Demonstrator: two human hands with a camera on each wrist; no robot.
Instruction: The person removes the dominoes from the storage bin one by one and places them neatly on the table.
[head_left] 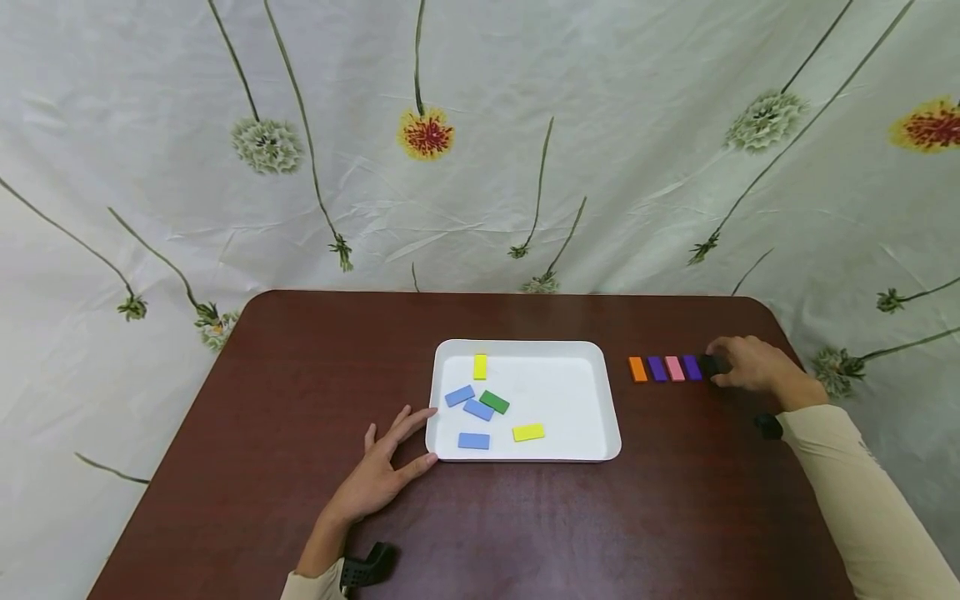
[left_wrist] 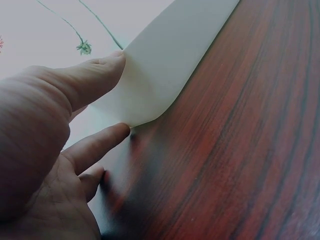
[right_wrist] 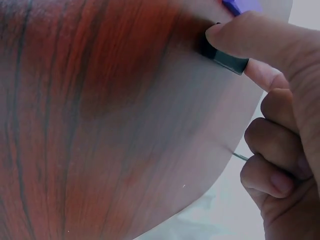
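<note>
My right hand [head_left: 757, 367] pinches a black block [right_wrist: 227, 60] between thumb and index finger, its other fingers curled into the palm. The block stands at the right end of a row with an orange block [head_left: 637, 369], a purple block [head_left: 657, 368], a pink block [head_left: 674, 368] and a second purple block [head_left: 692, 367]. My left hand [head_left: 378, 475] has its fingers spread, thumb and fingertips at the left edge of a white tray [head_left: 570, 400]. In the tray lie yellow blocks [head_left: 528, 432], blue blocks [head_left: 473, 441] and a green block [head_left: 494, 402].
The dark brown table [head_left: 300, 375] has rounded far corners. Behind it hangs a pale cloth [head_left: 480, 200] printed with flowers. Each wrist wears a black device, the left one [head_left: 369, 567] close over the table.
</note>
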